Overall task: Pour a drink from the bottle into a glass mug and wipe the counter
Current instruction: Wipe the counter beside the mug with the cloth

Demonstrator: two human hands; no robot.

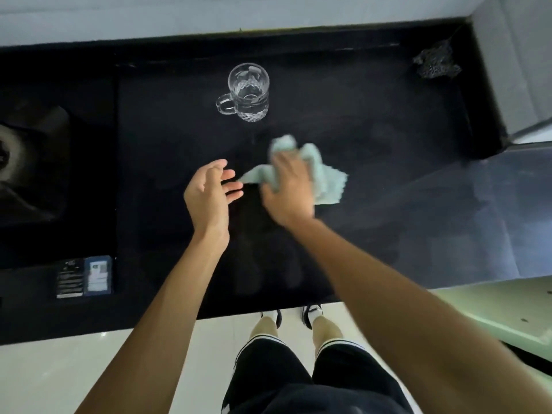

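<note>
A clear patterned glass mug stands upright on the black counter, handle to the left, with clear liquid low inside. In front of it my right hand grips a crumpled pale green cloth that lies on the counter; the hand is motion-blurred. My left hand hovers just left of the cloth with its fingers relaxed and spread, holding nothing. No bottle is in view.
A dark sink is set into the counter at the left, with a sticker label near its front corner. A crumpled dark scrubber lies at the back right beside a grey wall. A pale green surface sits at the right.
</note>
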